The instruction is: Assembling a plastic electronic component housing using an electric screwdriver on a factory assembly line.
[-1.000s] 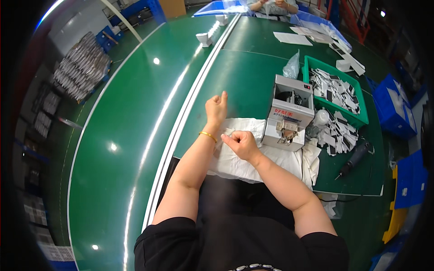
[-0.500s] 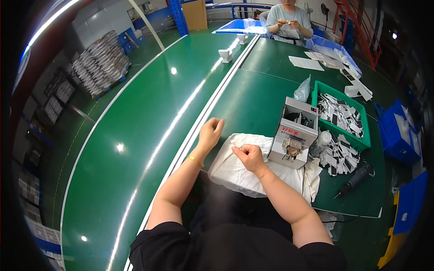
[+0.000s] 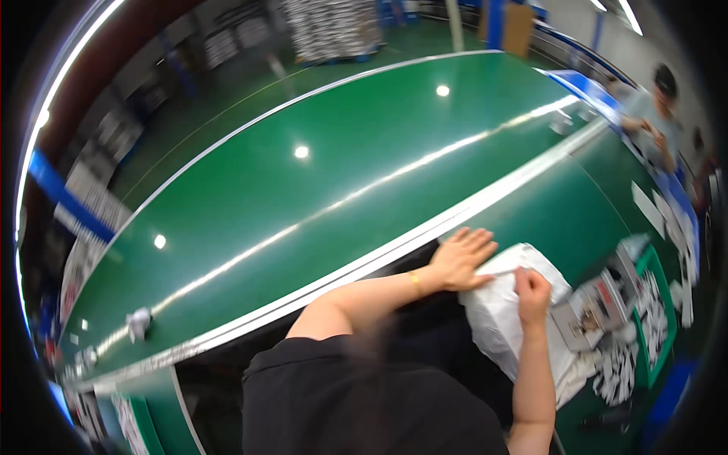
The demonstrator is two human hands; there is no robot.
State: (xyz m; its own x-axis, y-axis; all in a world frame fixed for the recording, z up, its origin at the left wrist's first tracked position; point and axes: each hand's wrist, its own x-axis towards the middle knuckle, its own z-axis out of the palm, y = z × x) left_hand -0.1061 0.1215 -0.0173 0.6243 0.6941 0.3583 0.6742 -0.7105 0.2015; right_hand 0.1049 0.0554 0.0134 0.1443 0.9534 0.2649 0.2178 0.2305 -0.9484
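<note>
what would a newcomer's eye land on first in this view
The long glossy green surface, sweeping across the middle with a bright streak of light, stands out first. Next come the left hand, spread beside the white cloth, and the right hand, curled over it. Just right of the cloth sits a grey machine.

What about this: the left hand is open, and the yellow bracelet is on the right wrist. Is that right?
Not quite: the head view shows the yellow bracelet on the left wrist. The left hand is indeed open.
</note>
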